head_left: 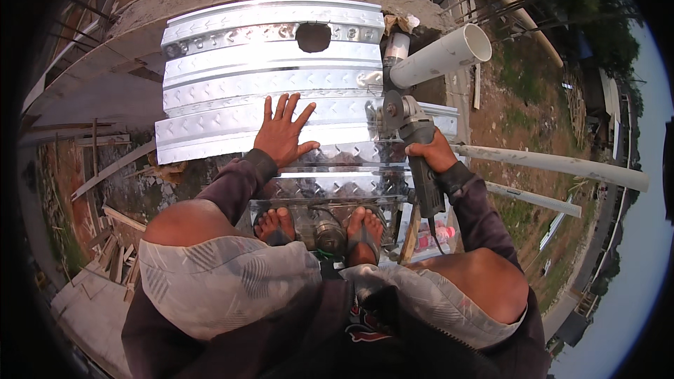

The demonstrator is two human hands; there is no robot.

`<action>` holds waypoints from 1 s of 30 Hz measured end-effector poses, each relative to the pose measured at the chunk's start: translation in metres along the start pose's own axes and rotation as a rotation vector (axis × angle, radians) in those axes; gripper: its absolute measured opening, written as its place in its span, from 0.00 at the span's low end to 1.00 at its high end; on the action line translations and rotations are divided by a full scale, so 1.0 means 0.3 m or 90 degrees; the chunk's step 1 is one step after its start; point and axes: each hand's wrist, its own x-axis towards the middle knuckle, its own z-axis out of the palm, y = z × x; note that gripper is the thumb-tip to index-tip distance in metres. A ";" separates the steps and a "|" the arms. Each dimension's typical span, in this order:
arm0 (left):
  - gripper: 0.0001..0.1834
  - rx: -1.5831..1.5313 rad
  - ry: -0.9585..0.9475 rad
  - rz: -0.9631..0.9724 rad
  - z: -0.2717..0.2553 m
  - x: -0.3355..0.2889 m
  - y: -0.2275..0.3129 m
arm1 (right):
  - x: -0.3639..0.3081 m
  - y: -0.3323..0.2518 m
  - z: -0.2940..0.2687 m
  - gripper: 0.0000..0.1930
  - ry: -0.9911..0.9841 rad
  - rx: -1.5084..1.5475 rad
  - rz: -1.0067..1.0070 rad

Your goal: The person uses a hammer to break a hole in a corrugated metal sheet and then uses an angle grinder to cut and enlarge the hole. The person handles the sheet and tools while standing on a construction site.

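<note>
My left hand (282,133) lies flat with fingers spread on a shiny corrugated metal sheet (260,84). A dark round hole (313,37) is cut near the sheet's far right corner. In my right hand (437,153) is an angle grinder (423,168), gripped around its body. Its disc (393,109) stands at the right edge of the sheet; whether it touches the metal I cannot tell. A cord runs down from the tool's rear end.
A wide white pipe (442,55) rises at the far right of the sheet. Longer pale pipes (551,161) stick out to the right above the ground. My sandalled feet stand on more ribbed metal (337,186). A pink-labelled bottle (432,237) lies by my right knee; wood scraps (116,260) lie lower left.
</note>
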 end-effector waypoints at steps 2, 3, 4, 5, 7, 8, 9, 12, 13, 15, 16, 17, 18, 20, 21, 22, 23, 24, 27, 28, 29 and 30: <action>0.46 -0.008 0.000 -0.001 0.004 0.004 0.000 | -0.004 0.016 0.001 0.28 -0.014 0.005 0.029; 0.46 -0.010 0.001 -0.002 0.004 0.004 0.000 | -0.004 0.017 0.001 0.31 -0.018 -0.001 0.054; 0.46 -0.008 -0.001 -0.005 0.003 0.004 0.003 | -0.004 0.020 0.002 0.34 -0.022 -0.007 0.078; 0.46 -0.008 0.002 -0.003 0.009 0.005 0.001 | 0.000 0.026 0.003 0.34 -0.025 -0.012 0.076; 0.46 -0.008 0.009 0.001 0.021 0.003 -0.004 | 0.008 0.044 0.006 0.34 -0.031 -0.023 0.072; 0.47 -0.007 0.007 0.000 0.021 0.004 -0.004 | 0.008 0.044 0.007 0.34 -0.029 -0.021 0.074; 0.47 -0.006 0.005 -0.001 0.018 0.005 -0.003 | 0.008 0.044 0.010 0.34 -0.028 -0.018 0.076; 0.47 0.010 -0.053 -0.019 0.029 0.009 -0.011 | 0.004 0.034 0.020 0.34 -0.022 -0.025 0.089; 0.47 0.017 -0.081 -0.028 0.033 0.010 -0.014 | 0.000 0.027 0.024 0.34 -0.020 -0.030 0.094; 0.47 0.009 -0.078 -0.027 0.033 0.008 -0.013 | -0.011 -0.005 0.032 0.34 -0.036 -0.033 0.091; 0.47 0.005 -0.076 -0.027 0.031 0.006 -0.013 | -0.014 -0.015 0.036 0.33 -0.044 -0.034 0.090; 0.47 -0.005 -0.050 -0.021 0.023 0.006 -0.010 | -0.017 -0.015 0.040 0.33 -0.038 -0.031 0.085; 0.47 -0.015 -0.024 -0.014 0.014 0.008 -0.004 | -0.020 -0.014 0.043 0.33 -0.032 -0.027 0.080; 0.47 -0.027 0.002 -0.008 0.008 0.007 -0.002 | -0.020 -0.008 0.049 0.32 -0.021 -0.021 0.077; 0.47 -0.029 0.002 -0.009 0.007 0.005 -0.003 | -0.017 0.001 0.051 0.32 -0.016 -0.019 0.078; 0.47 -0.030 0.002 -0.010 0.007 0.004 -0.005 | -0.014 0.008 0.053 0.32 -0.011 -0.017 0.079; 0.47 -0.032 0.003 -0.009 0.009 0.004 -0.006 | -0.012 0.014 0.053 0.32 -0.013 -0.006 0.081; 0.46 -0.033 0.003 -0.008 0.011 0.004 -0.006 | -0.010 0.019 0.052 0.32 -0.016 0.005 0.083; 0.46 -0.038 0.004 -0.007 0.015 0.005 -0.007 | -0.003 0.046 0.045 0.32 -0.017 0.010 0.078; 0.46 -0.040 0.004 -0.007 0.017 0.005 -0.007 | -0.002 0.055 0.042 0.31 -0.016 0.007 0.074; 0.46 -0.027 -0.017 -0.012 0.021 0.004 -0.009 | -0.002 0.055 0.043 0.32 -0.011 0.002 0.080; 0.47 -0.014 -0.038 -0.017 0.026 0.004 -0.012 | -0.003 0.055 0.043 0.32 -0.006 -0.004 0.086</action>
